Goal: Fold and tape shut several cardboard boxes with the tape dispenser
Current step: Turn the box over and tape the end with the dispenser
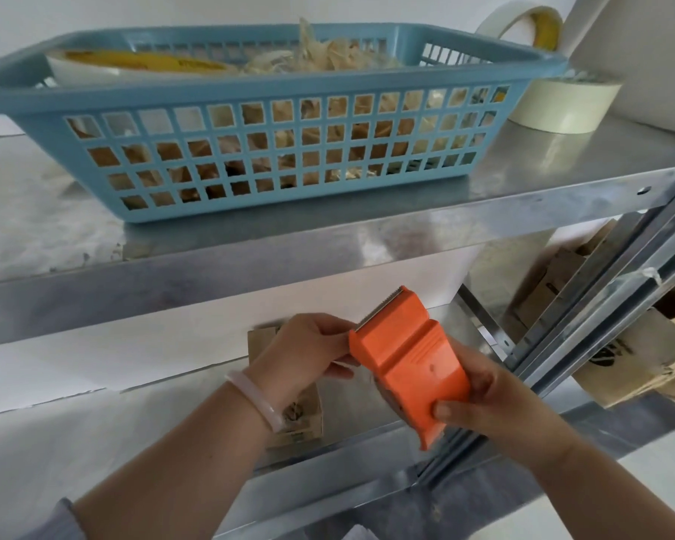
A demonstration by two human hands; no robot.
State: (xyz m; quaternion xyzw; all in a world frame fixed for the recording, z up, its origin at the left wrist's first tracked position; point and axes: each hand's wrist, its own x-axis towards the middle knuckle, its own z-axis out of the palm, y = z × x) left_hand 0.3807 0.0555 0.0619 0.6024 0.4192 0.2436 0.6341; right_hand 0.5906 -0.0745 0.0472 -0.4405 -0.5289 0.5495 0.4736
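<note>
Grips the orange tape dispenser (406, 364) in the right hand (495, 399), held above the lower shelf (94, 442). Pinches at its toothed edge with the left hand (301, 352) — probably freeing the tape end. Looks like preparation, with no taping begun. Calls next for drawing tape out and lowering it to the cardboard box (301, 418) lying beneath. Shows dark print on that box — too small to read.

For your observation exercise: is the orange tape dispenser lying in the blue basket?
No, the right hand grips the tape dispenser, well below the blue basket.
</note>
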